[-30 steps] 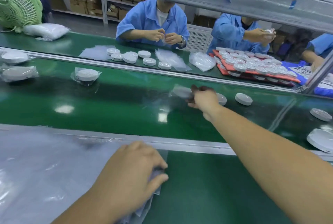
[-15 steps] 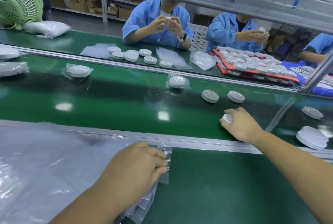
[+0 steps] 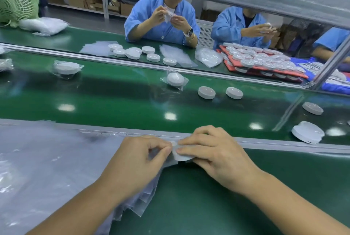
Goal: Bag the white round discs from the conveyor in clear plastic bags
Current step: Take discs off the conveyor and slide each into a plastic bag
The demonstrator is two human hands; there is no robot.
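Note:
My right hand (image 3: pixel 216 151) grips a white round disc (image 3: pixel 182 156) just in front of the conveyor's near rail. My left hand (image 3: pixel 138 161) pinches the mouth of a clear plastic bag (image 3: pixel 161 159) from the stack of bags (image 3: pixel 140 204), right against the disc. Most of the disc is hidden under my fingers. On the green belt (image 3: pixel 113 102) lie two bare discs (image 3: pixel 206 92) (image 3: pixel 234 93), a bagged disc (image 3: pixel 175 79) and another bagged disc (image 3: pixel 66 68).
More discs (image 3: pixel 312 108) (image 3: pixel 307 132) ride the belt at right. A big clear plastic sheet (image 3: pixel 37 168) covers the near left. Across the belt, two people in blue coats handle discs beside a red tray (image 3: pixel 265 68) of discs. A green fan (image 3: pixel 13 2) stands far left.
My right hand picked a disc off the belt and brought it back to my left hand. My left hand lifted a bag's mouth to it. The belt items drifted left.

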